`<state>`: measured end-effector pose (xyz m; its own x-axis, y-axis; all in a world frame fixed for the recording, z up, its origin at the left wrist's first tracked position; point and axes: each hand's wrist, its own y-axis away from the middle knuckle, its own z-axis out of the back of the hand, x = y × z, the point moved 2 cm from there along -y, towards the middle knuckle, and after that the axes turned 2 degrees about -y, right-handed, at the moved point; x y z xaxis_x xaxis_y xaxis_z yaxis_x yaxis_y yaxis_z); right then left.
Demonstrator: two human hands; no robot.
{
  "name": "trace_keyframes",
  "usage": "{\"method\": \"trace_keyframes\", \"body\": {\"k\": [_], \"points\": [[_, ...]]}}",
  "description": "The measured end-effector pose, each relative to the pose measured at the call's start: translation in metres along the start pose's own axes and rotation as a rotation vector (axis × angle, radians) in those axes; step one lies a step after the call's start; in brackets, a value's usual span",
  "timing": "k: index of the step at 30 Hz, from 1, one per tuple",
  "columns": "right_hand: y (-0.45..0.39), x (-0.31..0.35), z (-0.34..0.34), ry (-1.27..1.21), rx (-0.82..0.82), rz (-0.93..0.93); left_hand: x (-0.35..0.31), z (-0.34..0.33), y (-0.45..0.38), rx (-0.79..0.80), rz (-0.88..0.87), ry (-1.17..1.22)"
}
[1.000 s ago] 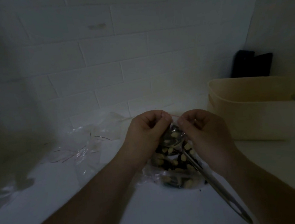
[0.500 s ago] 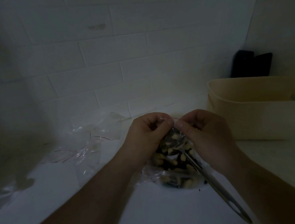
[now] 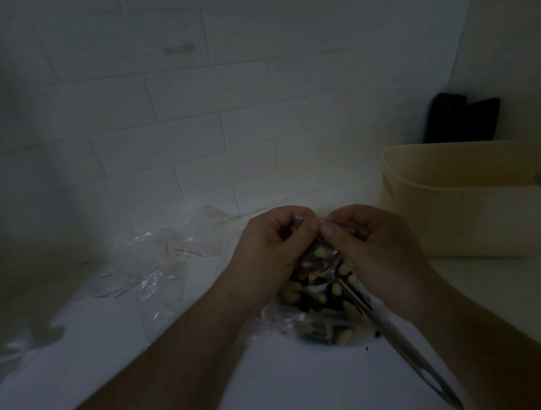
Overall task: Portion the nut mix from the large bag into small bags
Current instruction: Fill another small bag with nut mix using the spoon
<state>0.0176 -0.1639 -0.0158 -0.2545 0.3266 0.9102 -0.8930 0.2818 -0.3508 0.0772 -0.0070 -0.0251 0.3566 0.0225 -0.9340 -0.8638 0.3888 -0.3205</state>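
A white desk (image 3: 292,381) carries a beige bin (image 3: 477,217) at far right and loose clear bags (image 3: 157,265) at left. Near centre, a clear bag of nut mix (image 3: 322,301) sits under both hands. The left hand (image 3: 269,253) and right hand (image 3: 373,255), side by side, pinch its top edge. A metal spoon (image 3: 399,340) slants out of the bag, below the right hand.

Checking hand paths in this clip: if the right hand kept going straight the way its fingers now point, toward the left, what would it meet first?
The left hand. The right hand pinches the clear bag's top, its fingertips nearly against the left thumb, so it would likely bump that at once; depth is unclear in the dim picture.
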Motion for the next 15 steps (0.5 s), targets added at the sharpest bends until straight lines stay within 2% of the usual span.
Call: {"method": "trace_keyframes", "body": {"k": [7,15], "points": [[-0.003,-0.003,0.005,-0.020,-0.017,0.015,-0.005,0.003,-0.001,-0.096,0.035,0.138],[-0.006,-0.003,0.013,-0.115,-0.127,-0.071,-0.005,0.012,-0.005,-0.104,0.037,0.145]]}}
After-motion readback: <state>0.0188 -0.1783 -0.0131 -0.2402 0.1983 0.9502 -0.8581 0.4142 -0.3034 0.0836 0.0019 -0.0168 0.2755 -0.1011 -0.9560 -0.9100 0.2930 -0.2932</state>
